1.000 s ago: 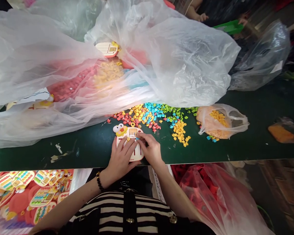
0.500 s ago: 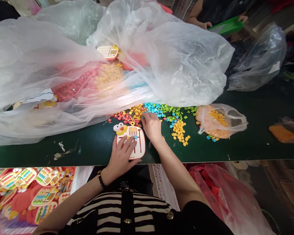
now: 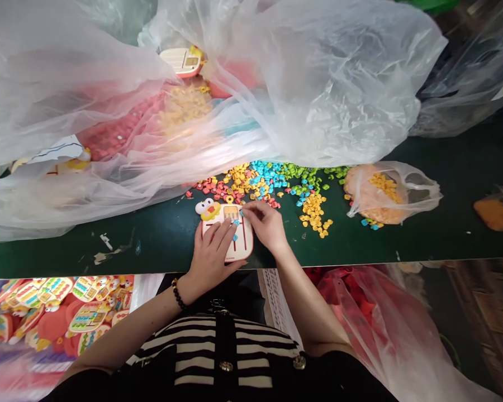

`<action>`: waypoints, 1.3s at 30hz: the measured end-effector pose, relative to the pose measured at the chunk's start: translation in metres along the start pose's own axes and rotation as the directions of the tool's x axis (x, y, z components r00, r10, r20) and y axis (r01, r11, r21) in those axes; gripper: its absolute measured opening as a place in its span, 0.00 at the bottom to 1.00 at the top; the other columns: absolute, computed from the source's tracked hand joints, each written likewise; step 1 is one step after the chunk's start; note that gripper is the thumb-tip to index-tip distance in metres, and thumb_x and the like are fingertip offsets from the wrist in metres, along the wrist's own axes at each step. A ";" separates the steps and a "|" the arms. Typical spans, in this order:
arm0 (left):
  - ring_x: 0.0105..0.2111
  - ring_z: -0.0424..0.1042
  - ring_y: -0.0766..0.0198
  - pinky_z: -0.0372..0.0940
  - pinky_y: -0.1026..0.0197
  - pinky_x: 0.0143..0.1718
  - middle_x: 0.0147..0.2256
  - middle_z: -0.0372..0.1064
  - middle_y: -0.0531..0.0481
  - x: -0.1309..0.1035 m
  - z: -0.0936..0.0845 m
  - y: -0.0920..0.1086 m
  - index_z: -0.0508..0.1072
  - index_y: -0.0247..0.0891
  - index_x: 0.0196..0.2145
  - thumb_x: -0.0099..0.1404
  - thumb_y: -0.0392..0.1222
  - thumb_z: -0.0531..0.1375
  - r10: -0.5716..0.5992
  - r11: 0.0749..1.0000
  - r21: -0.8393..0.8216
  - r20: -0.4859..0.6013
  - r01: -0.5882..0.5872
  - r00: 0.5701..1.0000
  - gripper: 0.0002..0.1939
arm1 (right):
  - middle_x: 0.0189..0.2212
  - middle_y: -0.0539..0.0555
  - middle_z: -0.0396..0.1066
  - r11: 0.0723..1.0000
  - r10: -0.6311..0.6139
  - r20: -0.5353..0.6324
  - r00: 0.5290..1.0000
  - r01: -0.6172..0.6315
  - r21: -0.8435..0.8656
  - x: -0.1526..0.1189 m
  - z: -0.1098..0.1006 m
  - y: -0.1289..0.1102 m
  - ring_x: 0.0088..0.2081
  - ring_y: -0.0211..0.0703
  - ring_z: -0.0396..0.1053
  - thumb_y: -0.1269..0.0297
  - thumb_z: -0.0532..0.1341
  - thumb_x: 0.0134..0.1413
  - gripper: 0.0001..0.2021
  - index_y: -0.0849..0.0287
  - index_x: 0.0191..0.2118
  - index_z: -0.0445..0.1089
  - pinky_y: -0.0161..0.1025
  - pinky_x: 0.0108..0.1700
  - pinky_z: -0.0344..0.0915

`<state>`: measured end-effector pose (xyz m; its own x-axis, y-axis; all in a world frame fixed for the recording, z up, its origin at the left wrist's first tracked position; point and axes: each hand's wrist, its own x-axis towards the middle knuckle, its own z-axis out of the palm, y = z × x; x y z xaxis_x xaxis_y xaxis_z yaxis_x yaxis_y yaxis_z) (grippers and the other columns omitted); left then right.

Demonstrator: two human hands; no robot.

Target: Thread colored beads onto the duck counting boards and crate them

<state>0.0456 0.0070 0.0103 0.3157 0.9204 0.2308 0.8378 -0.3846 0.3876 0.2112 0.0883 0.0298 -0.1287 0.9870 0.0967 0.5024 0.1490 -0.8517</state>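
A white toy board [image 3: 245, 245] with red edges, dark red slots and a yellow duck head [image 3: 208, 209] lies on the green table. My left hand [image 3: 213, 248] rests flat over its left part, fingers spread. Two blue beads [image 3: 236, 222] show on the board beside those fingertips. Over the board's upper right corner, my right hand [image 3: 266, 223] pinches a small blue bead [image 3: 242, 213] between thumb and forefinger. Just behind the board are loose red beads [image 3: 218, 187], yellow beads [image 3: 240, 177], blue beads [image 3: 268, 173] and green beads [image 3: 295, 170].
Large clear plastic bags [image 3: 339, 100] cover the back of the table [image 3: 159, 240]. A small bag with yellow pieces [image 3: 406, 195] lies to the right. Below the table's edge, finished-looking duck boards [image 3: 88, 317] fill a container at left, and a red-filled bag [image 3: 360, 301] stands at right.
My right hand has moved from the bead pile to the board's upper right corner, now with a blue bead. The whole view has shifted somewhat. My left hand remains on the board.
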 end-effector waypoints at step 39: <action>0.59 0.55 0.39 0.38 0.30 0.62 0.62 0.58 0.45 0.013 -0.006 -0.009 0.63 0.43 0.60 0.55 0.61 0.63 0.086 0.996 -0.001 0.138 -0.086 0.987 0.38 | 0.41 0.55 0.75 0.920 -0.177 -0.039 0.983 0.152 -0.360 0.035 -0.001 -0.001 0.41 0.44 0.73 0.71 0.55 0.58 0.12 0.56 0.43 0.74 0.39 0.42 0.70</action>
<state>0.0397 0.0217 0.0149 0.4448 0.8850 0.1380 0.8069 -0.4628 0.3670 0.2067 0.1228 0.0347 -0.1821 0.9465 0.2664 0.7510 0.3087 -0.5837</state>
